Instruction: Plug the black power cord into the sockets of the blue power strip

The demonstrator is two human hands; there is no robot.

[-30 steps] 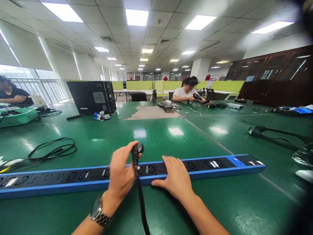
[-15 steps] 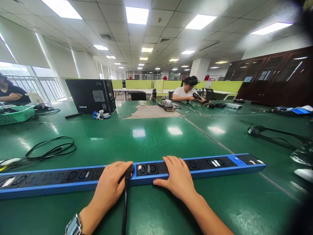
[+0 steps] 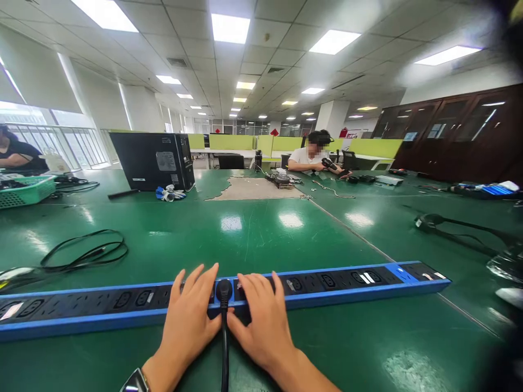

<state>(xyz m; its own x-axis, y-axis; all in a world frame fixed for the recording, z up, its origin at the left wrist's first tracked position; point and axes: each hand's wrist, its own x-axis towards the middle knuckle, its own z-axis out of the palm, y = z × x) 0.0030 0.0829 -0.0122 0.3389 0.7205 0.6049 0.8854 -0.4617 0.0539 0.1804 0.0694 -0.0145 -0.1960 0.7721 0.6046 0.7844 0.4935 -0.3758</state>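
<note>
A long blue and black power strip (image 3: 343, 291) lies across the green table in front of me. A black plug (image 3: 224, 291) sits in one of its sockets near the middle, and its cord (image 3: 225, 348) runs down toward me. Left of the plug, my left hand (image 3: 188, 310) rests over the strip with fingers spread and apart, its thumb near the cord. My right hand (image 3: 263, 316) lies just right of the plug, fingers across the strip's top and thumb at its near side beside the cord. The sockets under both hands are hidden.
A coiled black cable (image 3: 87, 253) lies at the left. Farther back stand a black computer case (image 3: 151, 163) and a green basket (image 3: 26, 190). A person (image 3: 312, 155) sits across the table, another at far left. A black stand-like object (image 3: 433, 222) lies right.
My left hand has let go of the plug and spread its fingers. My right hand has slid left along the strip to the plug. The strip appears slightly farther right and lower.
</note>
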